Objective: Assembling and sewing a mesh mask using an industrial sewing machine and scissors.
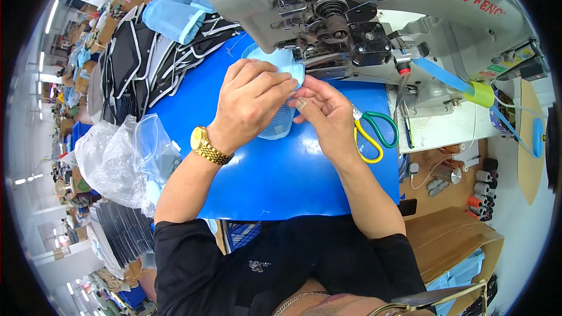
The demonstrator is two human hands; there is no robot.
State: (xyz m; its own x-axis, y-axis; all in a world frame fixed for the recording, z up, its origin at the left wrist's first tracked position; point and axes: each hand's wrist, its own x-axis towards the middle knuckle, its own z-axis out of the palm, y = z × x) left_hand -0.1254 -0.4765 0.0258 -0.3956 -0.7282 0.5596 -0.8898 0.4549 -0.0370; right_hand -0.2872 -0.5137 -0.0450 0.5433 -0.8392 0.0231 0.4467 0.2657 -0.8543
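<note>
A light-blue mesh fabric piece [278, 126] lies on the blue work surface, its upper part at the sewing machine's [234, 0] stitching area. My left hand [250, 100] rests over the fabric with its fingers bent and pressed together on it. At the fabric's right edge, my right hand [325, 112] pinches the material between thumb and fingers, close to the left fingertips. Both hands cover much of the piece. Scissors [377, 151] with one yellow and one green handle lie just right of my right hand.
Black pieces with pale edging [132, 61] are heaped at the far left, with light-blue mesh pieces [175, 14] on top. A clear plastic bag [111, 155] sits left of my left forearm. Blue tape [440, 74] runs to the machine. Thread spools [483, 188] and a cardboard box [453, 231] are at right.
</note>
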